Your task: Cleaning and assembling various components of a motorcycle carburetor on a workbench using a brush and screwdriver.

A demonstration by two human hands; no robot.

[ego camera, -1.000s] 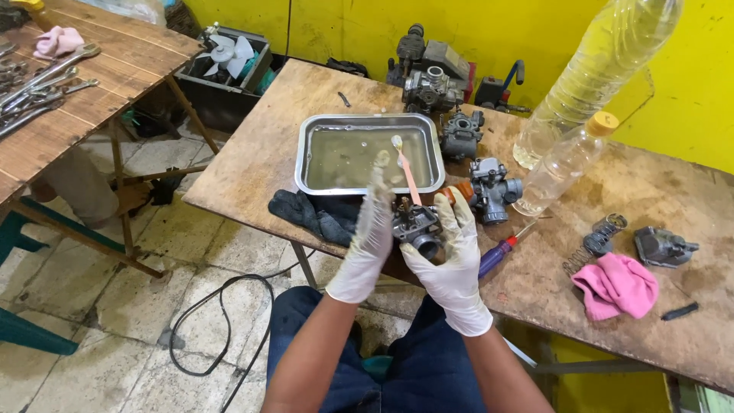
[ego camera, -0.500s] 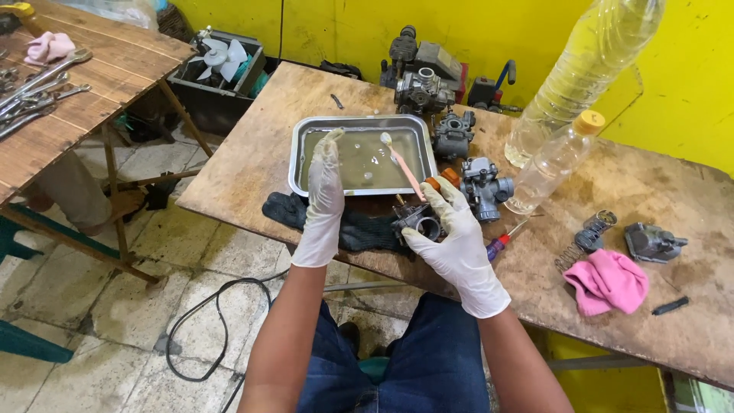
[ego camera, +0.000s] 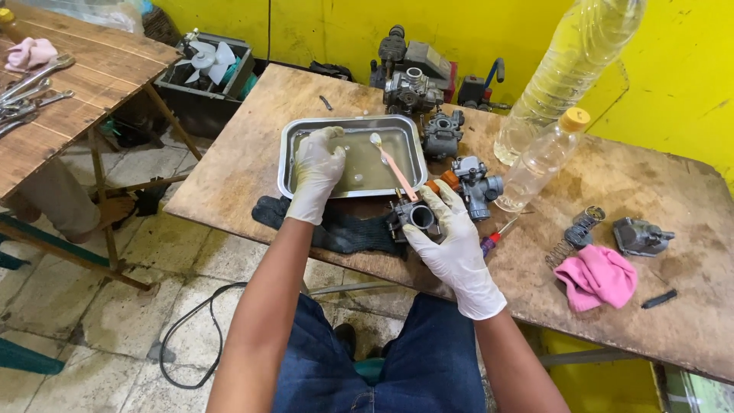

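White latex covers both hands. My left hand (ego camera: 317, 172) reaches over the near rim of the steel tray (ego camera: 289, 153), fingers curled down into the murky liquid; whether they pinch anything under the surface, I cannot tell. My right hand (ego camera: 451, 237) closes round a grey cast-metal carburetor (ego camera: 417, 216), held at the near table edge just right of the tray, its round bore facing up toward me. The same hand pins a pink-handled toothbrush (ego camera: 396, 172) against it.

Key relation: the brush's long axis runs from the carburetor up and left, bristle head poised over the tray's liquid. The tray lies ahead and left of the right hand; the left hand is already in it, so clearly nearer.

Textures: tray thin, shiny, rounded corners; tabletop (ego camera: 657, 191) rough, stained plywood. A dark knit cloth (ego camera: 344, 229) lies beneath the tray's near edge, between the hands. Further carburetors (ego camera: 442, 131) stand beyond. Two clear plastic bottles (ego camera: 543, 157) stand to the right, a pink rag (ego camera: 596, 275) farther right.
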